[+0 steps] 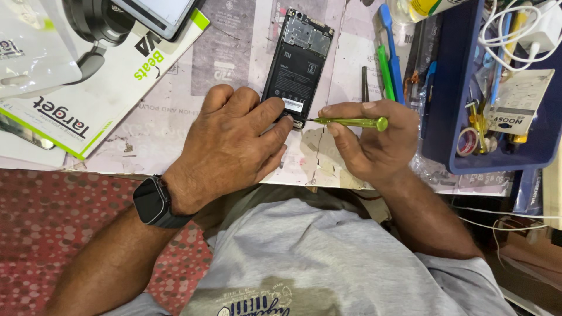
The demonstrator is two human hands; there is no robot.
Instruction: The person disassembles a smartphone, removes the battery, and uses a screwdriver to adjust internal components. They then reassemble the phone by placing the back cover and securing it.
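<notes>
An opened black phone (298, 58) lies back-up on the worktable (234, 52), its battery and circuit board exposed. My left hand (231, 140) rests flat beside it, with the fingertips pressing on the phone's near end. My right hand (369, 143) grips a thin green screwdriver (351, 122) held almost level. Its tip touches the phone's bottom corner next to my left fingertips. A dark smartwatch (153, 202) sits on my left wrist.
A blue tray (451, 105) of tools, cables and tape stands at the right. Green and blue pry tools (385, 64) lie beside it. A white product box (99, 88) and a tablet (161, 14) lie at upper left. The table's front edge runs just below my hands.
</notes>
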